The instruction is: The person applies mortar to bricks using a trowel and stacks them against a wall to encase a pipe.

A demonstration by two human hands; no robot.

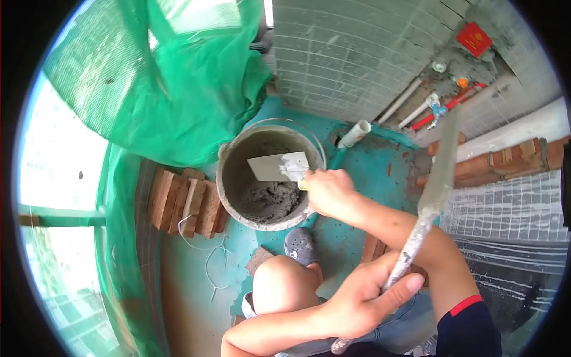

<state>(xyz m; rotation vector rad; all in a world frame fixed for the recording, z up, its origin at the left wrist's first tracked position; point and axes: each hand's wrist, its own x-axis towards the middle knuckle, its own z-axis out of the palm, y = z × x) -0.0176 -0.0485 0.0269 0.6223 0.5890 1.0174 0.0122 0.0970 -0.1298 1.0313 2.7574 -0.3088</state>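
Note:
My right hand (332,193) grips the handle of a flat, roughly rectangular trowel (266,168), held inside the rim of a mortar bucket (223,191). Wet grey mortar (270,201) lies in the bucket bottom, and some sticks to the trowel near its handle. Across my lap my left hand (369,296) is wrapped round the mortar-crusted handle of a long flat-bladed tool (436,189). Its grey blade points up and away to the right, passing in front of my right forearm. Nothing touches the tip of that blade.
Several bricks (189,202) stand left of the bucket beside a thin white cord (209,271). Green netting (196,101) hangs at the far left. A white pipe stub (355,134) rises behind the bucket; wall pipes (437,112) and a brick ledge (499,163) are to the right.

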